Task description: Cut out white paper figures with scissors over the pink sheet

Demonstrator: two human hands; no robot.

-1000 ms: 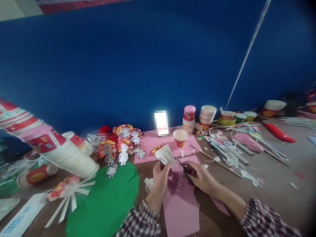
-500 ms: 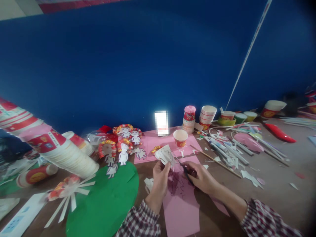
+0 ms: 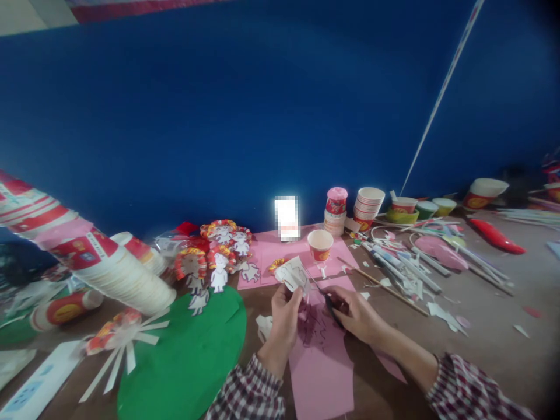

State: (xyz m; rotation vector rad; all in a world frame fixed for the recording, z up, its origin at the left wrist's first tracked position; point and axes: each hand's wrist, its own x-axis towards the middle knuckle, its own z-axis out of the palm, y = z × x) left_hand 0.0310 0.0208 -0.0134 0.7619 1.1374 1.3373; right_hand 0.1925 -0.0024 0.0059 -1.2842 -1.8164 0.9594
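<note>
Paper [image 3: 291,272] — pinched in left fingers [image 3: 298,296], jutting beyond them

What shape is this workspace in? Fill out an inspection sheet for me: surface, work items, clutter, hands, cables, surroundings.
Surface: brown tabletop, partly covered by pink paper and a green paper sheet.
Work items: white paper marked with dark lines; black-handled scissors beside it, blade contact too blurred to tell.
Clutter: white paper scraps and a wooden stick at the right; cut-out paper figures behind the green sheet; a tilted paper-cup stack at the left.
Hands: left hand pinches the white paper; right hand grips the scissors.
Cables: nothing seen.
Surroundings: blue backdrop, crossed diagonally by a thin pale strip.
</note>
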